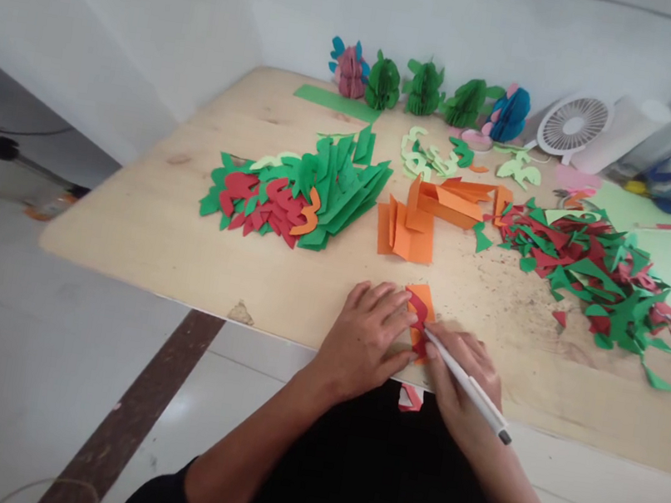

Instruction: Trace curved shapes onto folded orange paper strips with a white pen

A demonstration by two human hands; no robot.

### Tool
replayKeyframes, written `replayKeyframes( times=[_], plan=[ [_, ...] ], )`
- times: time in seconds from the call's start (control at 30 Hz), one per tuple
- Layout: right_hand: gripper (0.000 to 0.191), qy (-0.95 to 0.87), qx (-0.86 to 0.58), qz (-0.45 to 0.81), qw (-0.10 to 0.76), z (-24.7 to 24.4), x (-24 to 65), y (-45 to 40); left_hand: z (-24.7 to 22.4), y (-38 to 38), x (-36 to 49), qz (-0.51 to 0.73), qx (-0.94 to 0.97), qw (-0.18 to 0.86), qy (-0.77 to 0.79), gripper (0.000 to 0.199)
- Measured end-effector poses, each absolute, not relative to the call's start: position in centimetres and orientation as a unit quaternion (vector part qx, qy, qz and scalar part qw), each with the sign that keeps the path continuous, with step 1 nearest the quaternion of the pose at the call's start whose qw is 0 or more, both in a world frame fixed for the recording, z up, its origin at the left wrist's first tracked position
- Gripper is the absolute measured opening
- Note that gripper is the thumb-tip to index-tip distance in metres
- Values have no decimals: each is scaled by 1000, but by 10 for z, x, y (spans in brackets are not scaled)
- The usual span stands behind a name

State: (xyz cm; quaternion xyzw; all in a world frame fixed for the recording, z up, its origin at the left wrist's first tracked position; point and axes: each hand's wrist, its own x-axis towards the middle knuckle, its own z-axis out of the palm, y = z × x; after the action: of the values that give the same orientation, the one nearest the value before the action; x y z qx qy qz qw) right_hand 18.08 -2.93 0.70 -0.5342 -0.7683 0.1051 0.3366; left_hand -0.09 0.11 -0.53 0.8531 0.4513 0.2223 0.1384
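Note:
Near the table's front edge, a red curved paper cutout (421,310) lies on an orange paper piece (419,291). My left hand (365,331) rests over their left side, fingers spread and fingertips pressing the paper against the table. Closed around a white pen (470,385) with a dark end, my right hand (465,372) holds its tip against the red cutout. Behind both hands are folded orange paper strips (425,219). To their left sits a pile of folded green paper (345,190), with red cutouts (275,213) and an orange curved piece beside it.
Red and green paper scraps (591,265) spread over the right side of the wooden table (145,215). Light green cutouts (425,160) lie farther back. Several honeycomb paper figures (424,88) line the wall beside a white fan (574,123) and a paper roll (623,135).

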Motion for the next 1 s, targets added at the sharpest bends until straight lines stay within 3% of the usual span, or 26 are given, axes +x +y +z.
replayKeyframes(
  times=[1.0],
  plan=[
    [22, -801, -502, 21, 327, 6, 176, -31, 11, 43, -46, 134, 939, 153, 276, 50]
  ],
)
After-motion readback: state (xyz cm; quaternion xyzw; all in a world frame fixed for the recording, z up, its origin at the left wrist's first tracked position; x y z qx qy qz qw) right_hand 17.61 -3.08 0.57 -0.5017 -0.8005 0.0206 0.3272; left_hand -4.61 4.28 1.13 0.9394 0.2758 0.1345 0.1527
